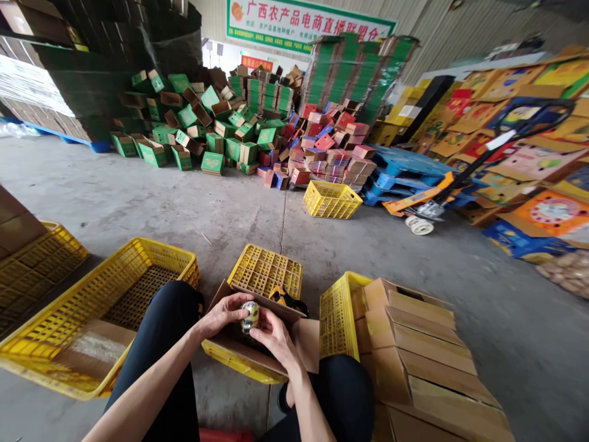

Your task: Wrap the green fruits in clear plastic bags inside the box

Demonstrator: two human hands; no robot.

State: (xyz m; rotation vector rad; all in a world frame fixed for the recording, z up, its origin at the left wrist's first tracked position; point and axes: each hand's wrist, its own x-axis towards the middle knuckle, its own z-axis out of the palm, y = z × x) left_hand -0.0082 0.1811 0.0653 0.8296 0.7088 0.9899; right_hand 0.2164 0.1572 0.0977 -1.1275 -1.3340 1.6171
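Between both hands, above an open cardboard box (306,337), is a small round thing (250,317) with a pale yellow and dark pattern and a shiny surface. Its kind is too small to make out. The fingers of my left hand (226,314) grip its left side, while my right hand (272,334) pinches it from the right. The box rests on an upturned yellow plastic crate (243,365), between my knees; its inside is mostly dark and hidden by my hands. Just beyond its far flap lies an orange and black tool (286,298), which looks like a tape dispenser.
To my left stands a yellow crate (159,248) holding flat cardboard and clear plastic. Folded cardboard boxes (427,362) fill a crate on my right. Farther off are another yellow crate (332,201), a pallet jack (421,199), blue pallets (405,166) and heaped green boxes (211,161).
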